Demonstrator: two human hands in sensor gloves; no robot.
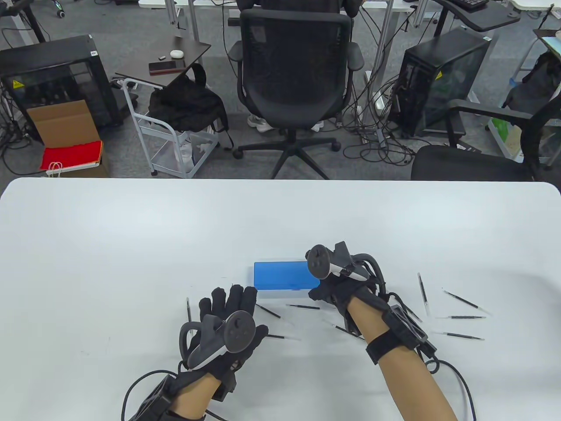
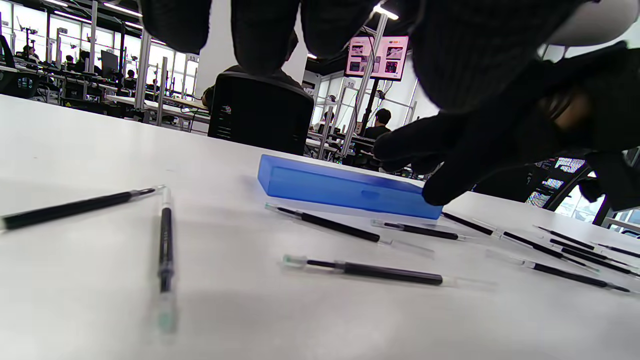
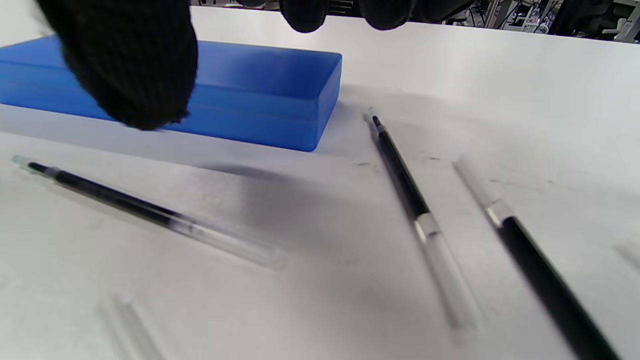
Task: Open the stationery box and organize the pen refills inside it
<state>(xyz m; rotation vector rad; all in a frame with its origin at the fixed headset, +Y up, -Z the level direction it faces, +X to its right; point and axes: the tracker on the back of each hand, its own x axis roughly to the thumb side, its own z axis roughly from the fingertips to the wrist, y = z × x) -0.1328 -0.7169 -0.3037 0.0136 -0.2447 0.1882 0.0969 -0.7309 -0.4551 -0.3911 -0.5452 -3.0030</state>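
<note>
Two hands, table view: the left hand (image 1: pixel 228 324) hovers with straight, spread fingers over the near-centre tabletop (image 1: pixel 131 245), holding nothing; the right hand (image 1: pixel 339 287) reaches to the right end of the stationery box (image 1: pixel 282 275), fingers bent downward, and whether they touch it I cannot tell.
Box, table view: blue, lid down, lying flat near the centre; its long axis runs left to right.
Refills, table view: loose pen refills (image 1: pixel 460 336) lie scattered near and to the right of the box, pointing every which way.
Risk, table view: a one-ended pull on the lid would likely slide or spin the box, since the left hand is not bracing it.
Left wrist view: the box (image 2: pixel 345 187) lies low and closed, the right hand's fingertips (image 2: pixel 435 192) at its right end; a pen refill (image 2: pixel 327 223) lies just in front of it.
Risk, left wrist view: a skidding box would probably sweep that refill away and set others rolling.
Right wrist view: the box's (image 3: pixel 260 95) short end faces right, the lid seam visible and shut; the thumb (image 3: pixel 135 65) hangs in front of its long side, and contact is unclear.
Risk, right wrist view: a refill (image 3: pixel 400 177) close by could be knocked by the wrist.
</note>
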